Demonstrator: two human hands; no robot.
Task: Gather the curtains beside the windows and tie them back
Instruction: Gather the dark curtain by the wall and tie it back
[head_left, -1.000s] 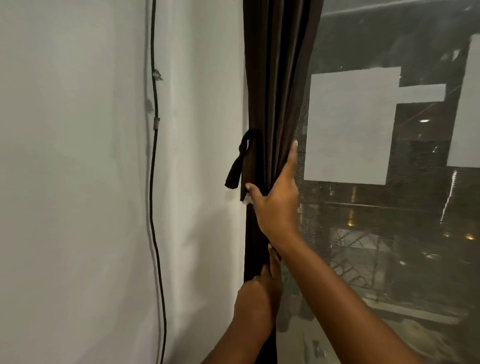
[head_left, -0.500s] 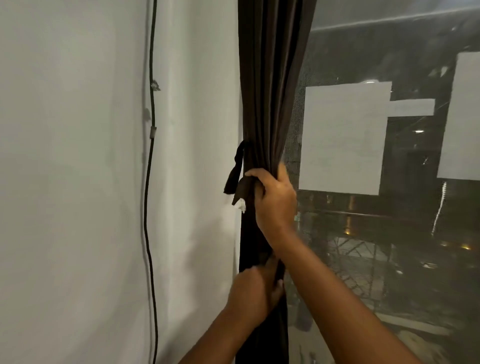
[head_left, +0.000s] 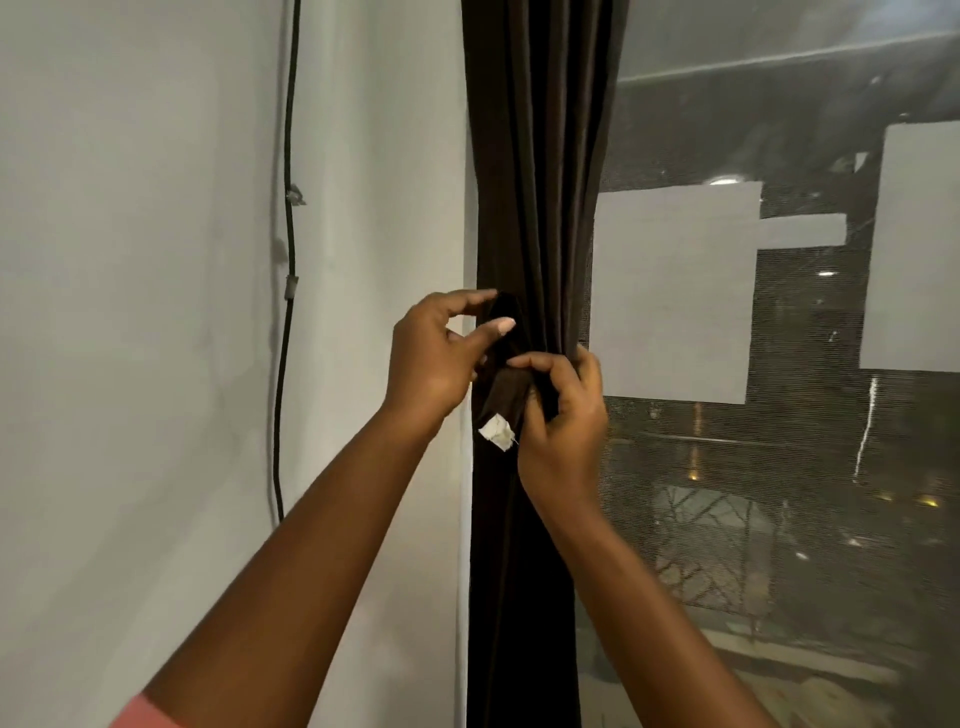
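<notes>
We have the dark brown pleated fabric curtain (head_left: 535, 182) bunched into a narrow column at the left edge of the window, hard against the white wall (head_left: 156, 312). Our right hand (head_left: 563, 415) is clenched round the bunch at mid-height, fingers wrapped over the folds. Our left hand (head_left: 436, 358) has its thumb and forefinger closing on the matching dark brown fabric tie-back strap (head_left: 506, 374), which carries a small white tag (head_left: 497, 432); whether it actually pinches the cloth, we cannot tell. The cloth looks soft, limp and fairly heavy, so the folds likely slump if the grip loosens; best hold is right at the cinch point, strap taken near its free end. Room: a black cable (head_left: 288, 260) clipped down the wall, mesh-screened window glass (head_left: 779, 467) with pale paper sheets (head_left: 675, 291) stuck on it, night lights outside.
</notes>
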